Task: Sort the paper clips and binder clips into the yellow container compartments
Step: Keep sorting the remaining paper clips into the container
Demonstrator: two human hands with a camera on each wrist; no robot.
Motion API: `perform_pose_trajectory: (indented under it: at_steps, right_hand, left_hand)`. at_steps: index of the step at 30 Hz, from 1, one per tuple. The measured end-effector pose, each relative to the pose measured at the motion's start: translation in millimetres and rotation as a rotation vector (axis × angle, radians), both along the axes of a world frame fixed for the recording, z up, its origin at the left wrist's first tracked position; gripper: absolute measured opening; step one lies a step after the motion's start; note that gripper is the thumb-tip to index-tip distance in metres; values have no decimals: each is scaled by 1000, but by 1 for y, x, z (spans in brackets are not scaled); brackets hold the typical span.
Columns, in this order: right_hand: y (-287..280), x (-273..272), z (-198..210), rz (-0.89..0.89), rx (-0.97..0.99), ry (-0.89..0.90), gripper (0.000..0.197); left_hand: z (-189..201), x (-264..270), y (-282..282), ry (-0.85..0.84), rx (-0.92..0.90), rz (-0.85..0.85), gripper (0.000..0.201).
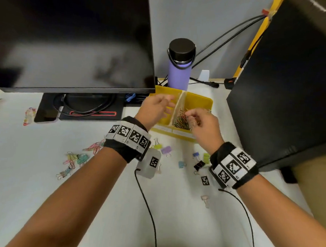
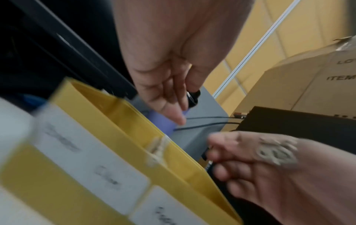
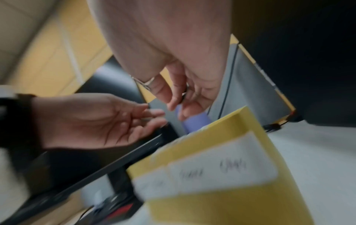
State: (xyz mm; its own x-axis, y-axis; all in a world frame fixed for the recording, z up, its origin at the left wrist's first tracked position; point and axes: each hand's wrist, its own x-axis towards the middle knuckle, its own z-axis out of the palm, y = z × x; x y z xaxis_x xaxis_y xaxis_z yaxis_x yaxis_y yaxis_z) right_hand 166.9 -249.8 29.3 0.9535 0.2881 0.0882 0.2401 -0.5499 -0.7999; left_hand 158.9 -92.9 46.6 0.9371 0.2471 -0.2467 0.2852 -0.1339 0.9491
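Sitting at the back edge of the white desk [image 1: 42, 173] is the yellow container [image 1: 197, 101], split in two by a divider; both hands hang over it; the left hand [image 1: 155, 106] is above the left compartment, fingers loose and spread, holding nothing; the right hand [image 1: 201, 123] is above the right compartment, its curled fingertips just over the pile of paper clips [image 1: 181, 118]; too blurry to tell if it pinches one; binder clips [image 1: 199, 164] lie near the wrists.
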Motion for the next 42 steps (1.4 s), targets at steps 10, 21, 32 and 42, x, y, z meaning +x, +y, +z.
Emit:
perform_pose_trajectory:
  at_steps: [10,21,32,42]
  right_hand:
    - [26,-60,-70,694,-734,83,51]
    - [62,-58,-54,703,-623,-18,41]
    - [133,-78,-72,1011,-812,-14,53]
    - [125,-86,-58,878,-557,-26,38]
  left_hand:
    - [-86,-113,30,193,1016,-559,45]
    - [-83,-149,72,272,1073,-230,55]
    - [-91,-182,169,718,861,-56,74]
    - [-82,-211,194,535,816,-75,57]
